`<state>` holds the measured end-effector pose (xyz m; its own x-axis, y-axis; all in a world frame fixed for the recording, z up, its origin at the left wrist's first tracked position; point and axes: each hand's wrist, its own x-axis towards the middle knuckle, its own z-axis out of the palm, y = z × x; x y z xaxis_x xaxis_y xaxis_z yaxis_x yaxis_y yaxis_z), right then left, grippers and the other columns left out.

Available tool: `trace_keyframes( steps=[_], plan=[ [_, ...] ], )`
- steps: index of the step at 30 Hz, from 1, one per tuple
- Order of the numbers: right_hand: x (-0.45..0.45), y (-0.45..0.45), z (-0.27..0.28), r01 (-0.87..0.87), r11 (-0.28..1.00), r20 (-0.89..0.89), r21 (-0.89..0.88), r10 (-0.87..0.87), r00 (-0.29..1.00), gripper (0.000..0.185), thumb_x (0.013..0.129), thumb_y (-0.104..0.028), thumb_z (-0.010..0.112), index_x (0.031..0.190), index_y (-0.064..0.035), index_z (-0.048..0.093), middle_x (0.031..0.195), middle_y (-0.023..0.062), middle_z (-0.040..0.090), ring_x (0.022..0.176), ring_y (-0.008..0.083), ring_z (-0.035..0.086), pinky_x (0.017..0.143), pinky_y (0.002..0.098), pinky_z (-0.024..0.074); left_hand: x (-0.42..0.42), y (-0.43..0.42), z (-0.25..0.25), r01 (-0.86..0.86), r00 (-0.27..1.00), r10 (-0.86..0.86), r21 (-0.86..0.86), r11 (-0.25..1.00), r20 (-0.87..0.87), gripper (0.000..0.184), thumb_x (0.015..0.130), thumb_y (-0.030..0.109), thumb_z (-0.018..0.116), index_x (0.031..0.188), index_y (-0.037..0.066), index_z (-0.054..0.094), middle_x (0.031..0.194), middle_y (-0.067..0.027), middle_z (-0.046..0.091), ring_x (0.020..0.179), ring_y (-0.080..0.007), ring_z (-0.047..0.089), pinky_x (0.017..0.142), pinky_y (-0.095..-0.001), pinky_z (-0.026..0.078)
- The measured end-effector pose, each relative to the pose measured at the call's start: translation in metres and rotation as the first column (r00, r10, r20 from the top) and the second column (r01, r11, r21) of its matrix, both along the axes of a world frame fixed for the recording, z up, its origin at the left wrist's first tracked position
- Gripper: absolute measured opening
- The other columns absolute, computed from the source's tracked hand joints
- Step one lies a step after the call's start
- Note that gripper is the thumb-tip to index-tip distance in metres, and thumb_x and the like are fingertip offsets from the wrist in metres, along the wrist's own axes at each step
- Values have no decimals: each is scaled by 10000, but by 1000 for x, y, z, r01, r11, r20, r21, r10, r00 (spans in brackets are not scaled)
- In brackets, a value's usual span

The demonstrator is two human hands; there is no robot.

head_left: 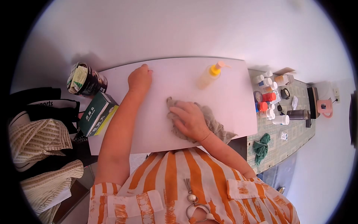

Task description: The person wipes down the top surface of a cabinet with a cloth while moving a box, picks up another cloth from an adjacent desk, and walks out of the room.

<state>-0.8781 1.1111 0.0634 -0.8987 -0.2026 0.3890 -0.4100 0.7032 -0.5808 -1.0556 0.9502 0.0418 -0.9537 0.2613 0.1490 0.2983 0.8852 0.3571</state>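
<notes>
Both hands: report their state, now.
Left hand: closed, fingers curled, nothing visible in it.
Right hand: open, palm down on the crumpled grey-brown fabric cloth.

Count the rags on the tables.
2: a grey rag under the right hand on the white table, a green rag on the patterned table. More may be hidden.

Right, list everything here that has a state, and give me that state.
Left hand: curled into a fist on the white tabletop
Right hand: spread over the grayish-brown rag
Grayish-brown rag: crumpled, partly covered by the right hand
Pump bottle: upright, pump fitted
Dark printed tub: open, contents showing at the top
Green cloth: bunched up
Red-capped bottles: caps on
</notes>
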Motion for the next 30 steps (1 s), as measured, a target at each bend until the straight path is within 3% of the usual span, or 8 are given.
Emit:
trace_keyframes(
  steps=[3, 9, 14, 18, 23, 26, 30],
  plan=[
    [0, 0, 0, 2, 1000, -2, -7, -2, 1000, 376, 664, -73, 645, 1037, -77, 603, 1048, 110, 543, 918, 296, 530, 789, 384, 442, 1, 3, -1, -59, 998, 60, -15, 998, 25, 187, 841, 228, 567, 809, 43, 560, 772, -165, 628, 757, -357, 601, 655, -457, 461],
    [-3, 0, -2, 2, 1000, 5, -15, -2, 1000, 369, 658, -71, 646, 1024, -78, 607, 1029, 106, 545, 908, 293, 529, 782, 383, 442, 3, 2, 4, 25, 994, -27, 14, 1000, 102, 193, 828, 235, 583, 800, 44, 565, 767, -165, 628, 755, -359, 601, 657, -454, 463],
    [-2, -1, -2, 12, 1000, 0, -29, -12, 1000, 372, 653, -69, 647, 1022, -79, 606, 1025, 103, 543, 903, 291, 528, 776, 383, 441, 8, 10, 1, -63, 995, 61, 19, 998, 84, 197, 824, 238, 589, 796, 44, 566, 768, -166, 629, 758, -356, 603, 655, -448, 463],
    [-2, -1, 0, 7, 1000, -1, -23, -7, 1000, 371, 651, -67, 646, 1021, -75, 606, 1025, 101, 542, 905, 289, 525, 782, 383, 440, 9, 11, 5, 16, 993, -15, -8, 1000, 115, 178, 845, 220, 549, 839, 43, 569, 801, -178, 634, 793, -360, 611, 693, -462, 472],
    [-1, -1, -1, 13, 999, -18, -36, -14, 1000, 370, 654, -65, 645, 1022, -72, 604, 1023, 100, 540, 906, 288, 524, 787, 383, 439, 4, 6, 7, -64, 990, 65, -12, 998, 123, 182, 853, 221, 534, 853, 41, 567, 807, -171, 638, 802, -356, 611, 700, -460, 471],
    [-2, 0, 0, 13, 999, -23, -36, -14, 1000, 372, 655, -65, 646, 1024, -72, 603, 1024, 101, 541, 907, 289, 524, 793, 384, 437, 9, 8, 7, 8, 987, 4, -74, 997, 162, 176, 852, 215, 534, 857, 41, 566, 819, -172, 637, 814, -355, 609, 697, -460, 469],
    [-1, -1, -1, 5, 999, -20, -35, -6, 1000, 369, 658, -66, 645, 1025, -69, 603, 1028, 106, 541, 911, 292, 524, 797, 384, 436, -5, -5, 5, 6, 999, -2, -107, 994, 35, 169, 847, 208, 542, 854, 41, 565, 814, -177, 634, 806, -355, 610, 695, -463, 470]
  ],
)
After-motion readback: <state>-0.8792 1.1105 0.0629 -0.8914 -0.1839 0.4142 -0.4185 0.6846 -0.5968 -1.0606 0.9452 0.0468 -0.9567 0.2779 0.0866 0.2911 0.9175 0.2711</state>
